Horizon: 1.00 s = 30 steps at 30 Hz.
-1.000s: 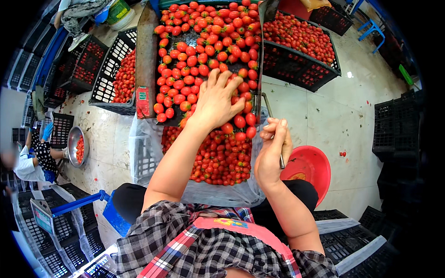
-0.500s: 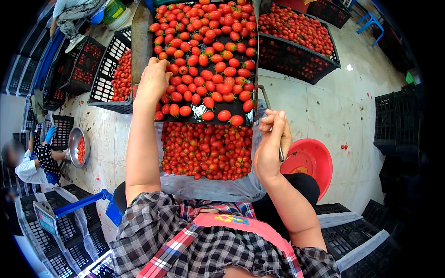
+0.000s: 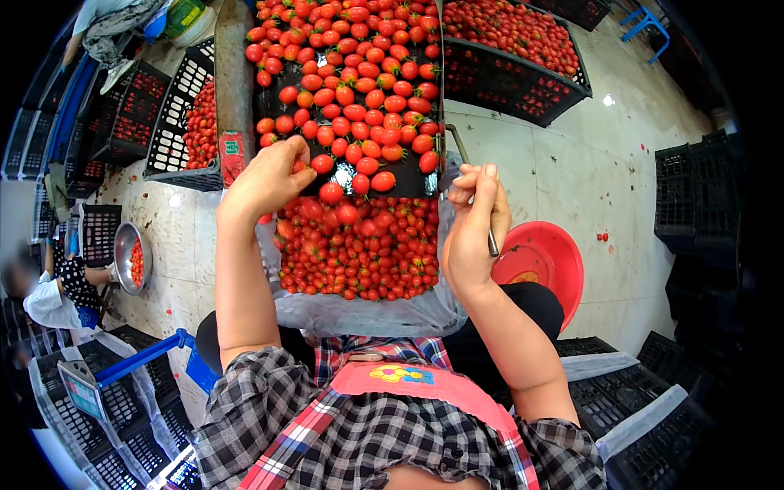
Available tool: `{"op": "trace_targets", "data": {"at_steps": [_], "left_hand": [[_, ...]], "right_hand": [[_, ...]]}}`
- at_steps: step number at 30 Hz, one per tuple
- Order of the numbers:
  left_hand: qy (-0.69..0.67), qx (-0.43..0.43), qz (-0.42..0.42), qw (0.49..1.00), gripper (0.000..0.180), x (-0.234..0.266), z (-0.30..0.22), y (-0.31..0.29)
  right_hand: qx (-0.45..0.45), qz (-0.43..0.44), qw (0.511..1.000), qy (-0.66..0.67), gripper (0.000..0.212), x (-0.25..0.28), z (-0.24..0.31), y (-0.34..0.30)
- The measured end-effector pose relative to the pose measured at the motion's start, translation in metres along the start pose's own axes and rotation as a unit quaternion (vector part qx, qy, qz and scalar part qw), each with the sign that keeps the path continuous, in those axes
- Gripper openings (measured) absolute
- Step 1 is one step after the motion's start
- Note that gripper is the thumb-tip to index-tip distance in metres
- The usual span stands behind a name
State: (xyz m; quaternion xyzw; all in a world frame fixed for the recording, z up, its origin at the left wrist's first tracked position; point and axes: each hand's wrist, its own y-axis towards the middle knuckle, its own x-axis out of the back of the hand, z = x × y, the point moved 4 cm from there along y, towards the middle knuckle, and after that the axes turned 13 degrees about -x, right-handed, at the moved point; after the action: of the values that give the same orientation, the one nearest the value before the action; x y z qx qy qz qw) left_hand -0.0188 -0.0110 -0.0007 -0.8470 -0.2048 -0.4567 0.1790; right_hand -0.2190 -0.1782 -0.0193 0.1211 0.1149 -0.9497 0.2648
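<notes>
Red cherry tomatoes (image 3: 367,106) lie spread over a dark sloping belt (image 3: 282,82), some with green calyxes. At the belt's lower left, my left hand (image 3: 269,175) has its fingers curled together, and a cherry tomato (image 3: 305,175) shows at the fingertips. My right hand (image 3: 478,216) is wrapped round a bent metal crank rod (image 3: 458,145) at the belt's right side. Below the belt's lower edge stands a container lined with clear plastic (image 3: 367,314), filled with more cherry tomatoes (image 3: 359,257).
A red basin (image 3: 563,261) sits by my right knee. Black crates of tomatoes (image 3: 518,82) (image 3: 180,122) flank the belt. At left, a person (image 3: 53,294) sits by a metal bowl (image 3: 122,253). A blue stool (image 3: 645,37) stands far right, stacked crates (image 3: 694,196) nearer.
My left hand has come down and inward to the belt's lower end, its fingers bent. Tomatoes have shifted down, some dropping into the container. My right hand stays on the crank rod.
</notes>
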Motion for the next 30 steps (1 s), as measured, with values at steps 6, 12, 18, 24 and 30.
{"op": "trace_targets", "data": {"at_steps": [6, 12, 18, 24, 30], "left_hand": [[-0.012, -0.217, -0.184, 0.959, 0.014, -0.022, -0.058, 0.058], [0.078, -0.238, -0.082, 0.965, 0.021, -0.039, -0.074, 0.112], [-0.023, -0.250, -0.079, 0.965, 0.019, -0.032, -0.083, 0.082], [-0.129, -0.109, -0.192, 0.967, 0.019, 0.092, -0.007, -0.002], [-0.333, 0.050, -0.374, 0.864, 0.035, 0.159, 0.064, -0.004]], "right_hand": [[0.000, 0.004, 1.000, 0.022, 0.041, 0.001, -0.001, 0.002], [0.011, -0.007, 1.000, -0.007, 0.042, -0.004, -0.003, 0.000], [0.005, 0.012, 1.000, 0.010, 0.040, 0.001, 0.002, 0.004], [-0.008, 0.050, 0.998, 0.045, 0.036, -0.004, 0.004, 0.001], [0.008, 0.002, 0.999, 0.038, 0.040, -0.002, 0.005, 0.006]]}}
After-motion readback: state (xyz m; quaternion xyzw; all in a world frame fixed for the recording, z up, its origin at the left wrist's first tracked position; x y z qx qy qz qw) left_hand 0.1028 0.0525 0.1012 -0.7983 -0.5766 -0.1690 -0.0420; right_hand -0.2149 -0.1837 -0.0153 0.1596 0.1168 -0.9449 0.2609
